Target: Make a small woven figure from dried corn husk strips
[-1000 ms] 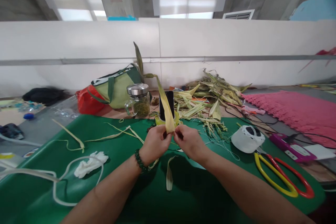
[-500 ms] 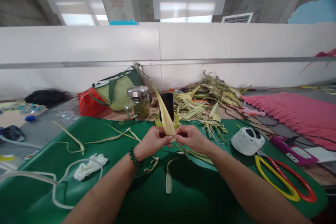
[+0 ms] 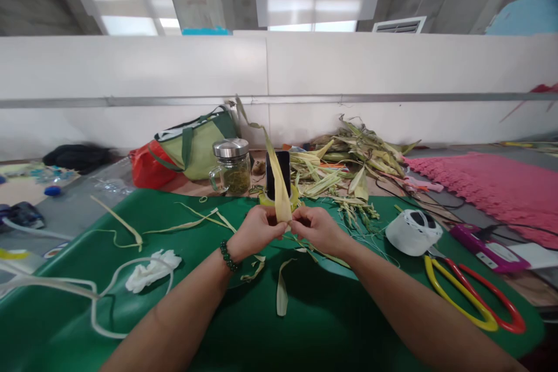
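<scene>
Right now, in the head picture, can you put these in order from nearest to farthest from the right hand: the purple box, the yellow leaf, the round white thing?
From the right hand:
1. Yellow leaf: touching, at the fingertips.
2. Round white thing: to the right, on the green sheet.
3. Purple box: farther right.
</scene>
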`<state>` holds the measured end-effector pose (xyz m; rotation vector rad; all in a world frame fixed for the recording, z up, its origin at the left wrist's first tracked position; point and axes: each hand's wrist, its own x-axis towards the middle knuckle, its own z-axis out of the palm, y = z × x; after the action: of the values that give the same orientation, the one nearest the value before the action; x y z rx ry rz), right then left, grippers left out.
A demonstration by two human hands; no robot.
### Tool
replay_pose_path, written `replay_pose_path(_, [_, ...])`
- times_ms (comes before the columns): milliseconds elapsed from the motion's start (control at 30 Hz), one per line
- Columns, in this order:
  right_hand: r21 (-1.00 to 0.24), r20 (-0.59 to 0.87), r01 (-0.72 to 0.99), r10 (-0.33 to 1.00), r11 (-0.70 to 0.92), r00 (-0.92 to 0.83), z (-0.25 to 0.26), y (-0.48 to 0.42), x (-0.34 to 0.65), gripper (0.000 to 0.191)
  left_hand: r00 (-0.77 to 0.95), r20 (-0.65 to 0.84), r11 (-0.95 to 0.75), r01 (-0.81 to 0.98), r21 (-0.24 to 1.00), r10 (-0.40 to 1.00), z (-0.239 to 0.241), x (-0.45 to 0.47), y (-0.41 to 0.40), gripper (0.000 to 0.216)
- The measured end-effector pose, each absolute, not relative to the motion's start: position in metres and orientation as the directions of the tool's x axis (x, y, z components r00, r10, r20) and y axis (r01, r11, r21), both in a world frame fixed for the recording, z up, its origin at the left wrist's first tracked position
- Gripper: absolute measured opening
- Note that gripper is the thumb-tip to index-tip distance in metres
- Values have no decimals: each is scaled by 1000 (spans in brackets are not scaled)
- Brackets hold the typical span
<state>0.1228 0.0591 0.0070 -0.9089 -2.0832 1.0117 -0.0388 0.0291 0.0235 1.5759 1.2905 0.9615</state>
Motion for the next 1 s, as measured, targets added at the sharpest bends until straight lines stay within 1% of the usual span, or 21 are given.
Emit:
replay_pose_path(133, [-699,350,429,796,573,-494,2,58,120,15,119,164,-201,471,859,979,22,-35,27,15])
replay_pose_path(233, [-652,374,473,795,592,-478,0,57,119,13,89,222,-232,567,790,971,20,-33,26,13])
replay_pose_path(367, [-661,374,464,795,590,-478,-3,57,118,14,58,283,-247,670,700,957,16,-31,24,15])
replay_pose_path(500, [-693,374,424,793,584,-481,-7,59,117,16,54,335,-249,782,571,941,16,-29,23,26])
replay_pose_path(600, [-661,406,448,788,603,-463,-9,59,116,15,58,349,-251,803,540,935,16,-28,22,27])
replay_pose_path(700, [-620,426,486,785,616,-450,-9,58,115,15,55,357,-251,809,531,932,15,-27,22,27])
replay_pose_path(833, [-616,437,493,787,614,-435,-6,57,116,16,39,388,-266,791,552,921,13,-27,23,22])
replay_pose_path(867, [-622,444,483,786,616,-431,-5,57,116,15,29,387,-270,765,585,922,13,-27,23,19])
replay_pose_path(933, [-654,442,444,786,613,-433,-3,58,117,15,10,346,-264,664,699,938,14,-28,25,14])
replay_pose_path(1000, [-736,384,376,804,563,-453,1,59,119,15,13,255,-224,526,820,967,16,-31,27,14])
